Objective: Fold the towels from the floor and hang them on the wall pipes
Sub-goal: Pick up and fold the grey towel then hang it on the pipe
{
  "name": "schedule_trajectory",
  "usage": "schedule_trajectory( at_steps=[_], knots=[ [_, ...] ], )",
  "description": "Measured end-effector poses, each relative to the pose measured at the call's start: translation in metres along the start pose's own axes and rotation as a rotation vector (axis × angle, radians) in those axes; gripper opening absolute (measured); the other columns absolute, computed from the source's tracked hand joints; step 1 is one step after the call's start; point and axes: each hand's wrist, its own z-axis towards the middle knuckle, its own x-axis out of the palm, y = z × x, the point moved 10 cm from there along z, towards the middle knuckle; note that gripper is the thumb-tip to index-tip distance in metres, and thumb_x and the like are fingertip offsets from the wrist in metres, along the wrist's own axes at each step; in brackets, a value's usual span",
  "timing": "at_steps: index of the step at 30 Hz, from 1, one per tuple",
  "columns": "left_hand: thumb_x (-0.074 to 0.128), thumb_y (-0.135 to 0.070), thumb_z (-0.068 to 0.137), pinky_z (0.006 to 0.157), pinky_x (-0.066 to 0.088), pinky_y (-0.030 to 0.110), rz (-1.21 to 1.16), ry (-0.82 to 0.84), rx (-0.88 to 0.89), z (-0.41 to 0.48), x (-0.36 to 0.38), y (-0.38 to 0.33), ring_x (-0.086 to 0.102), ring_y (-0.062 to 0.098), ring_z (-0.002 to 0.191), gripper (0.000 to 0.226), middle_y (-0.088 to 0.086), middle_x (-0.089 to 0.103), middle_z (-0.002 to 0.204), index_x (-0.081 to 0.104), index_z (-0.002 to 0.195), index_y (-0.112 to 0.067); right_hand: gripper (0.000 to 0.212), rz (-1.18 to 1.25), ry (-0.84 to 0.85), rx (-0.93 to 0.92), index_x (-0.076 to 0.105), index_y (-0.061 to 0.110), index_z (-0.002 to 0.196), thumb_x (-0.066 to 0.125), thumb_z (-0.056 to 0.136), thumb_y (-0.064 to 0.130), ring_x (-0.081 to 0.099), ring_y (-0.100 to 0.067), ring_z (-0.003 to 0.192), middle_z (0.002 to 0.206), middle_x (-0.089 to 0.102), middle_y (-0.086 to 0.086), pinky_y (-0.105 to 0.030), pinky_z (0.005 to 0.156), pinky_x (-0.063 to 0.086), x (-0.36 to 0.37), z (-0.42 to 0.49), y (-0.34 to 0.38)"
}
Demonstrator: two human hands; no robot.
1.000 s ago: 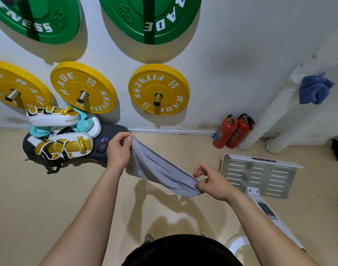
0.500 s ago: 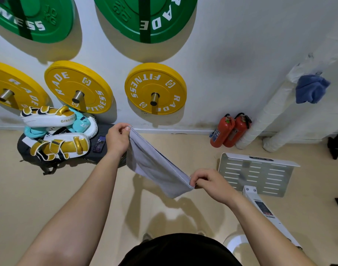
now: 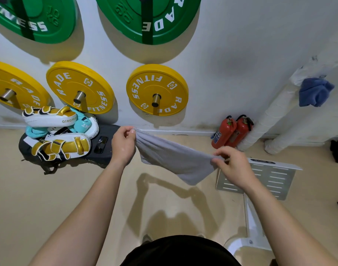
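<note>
1. Currently, the grey towel [image 3: 172,158] hangs in mid-air at the centre of the frame, stretched between both hands above the floor [image 3: 49,198].
2. Left grip [image 3: 123,145]: fingers and thumb are curled, pinching the towel's upper-left corner, near the base of the wall.
3. Right grip [image 3: 233,166]: fingertips are closed on the towel's right corner (lower in the frame than the left one); the cloth sags to a point beneath it.
4. A blue towel [image 3: 315,92] is draped over the white wall pipes [image 3: 268,120] at upper right, well apart from the grey towel.
5. Two red fire extinguishers [image 3: 231,131] stand beside the foot of the pipes.
6. Boxing pads [image 3: 57,131] lie at left on a dark bag [image 3: 106,131]; yellow weight plates [image 3: 157,89] sit on wall pegs above.
</note>
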Motion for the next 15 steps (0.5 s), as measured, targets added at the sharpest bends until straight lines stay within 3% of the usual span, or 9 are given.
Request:
schedule_trajectory(
  at_steps=[5,8,10,15],
  knots=[
    [0.049,-0.022,0.101,0.079,0.037,0.027,0.067,-0.049,0.024,-0.007,0.003,-0.024,0.055,0.017,0.091,0.016,0.000,0.063,0.099,0.062,0.108,-0.015,0.006,0.243,-0.122,0.174,0.060,0.013,0.096,0.060,0.095,0.019,0.054,-0.014,0.082,0.087,0.061,0.003,-0.034,0.075,0.042,-0.014,0.034,-0.020],
    [0.049,-0.021,0.100,0.081,0.038,0.028,0.038,-0.086,-0.104,-0.013,0.011,-0.013,0.056,0.022,0.095,0.020,0.005,0.064,0.104,0.062,0.110,-0.010,0.020,0.312,-0.302,0.324,0.064,0.007,0.090,0.067,0.090,0.026,0.054,-0.015,0.072,0.076,0.061,-0.006,-0.034,0.069,0.043,-0.014,0.038,-0.035],
    [0.050,-0.020,0.099,0.081,0.040,0.030,-0.022,-0.092,-0.178,-0.027,0.021,-0.006,0.058,0.026,0.096,0.017,0.007,0.065,0.102,0.062,0.107,-0.011,0.021,0.394,-0.374,0.414,0.063,0.006,0.082,0.071,0.085,0.025,0.046,-0.013,0.062,0.067,0.054,-0.002,-0.031,0.064,0.040,-0.004,0.028,-0.038],
    [0.061,-0.025,0.090,0.086,0.056,0.044,-0.213,0.081,-0.212,-0.084,0.069,-0.003,0.067,0.023,0.093,0.010,-0.001,0.072,0.092,0.070,0.095,-0.021,0.021,0.468,-0.242,0.385,0.064,0.006,0.069,0.073,0.083,0.019,0.043,-0.009,0.056,0.058,0.054,0.000,-0.031,0.059,0.039,0.048,-0.002,-0.014]
  ],
)
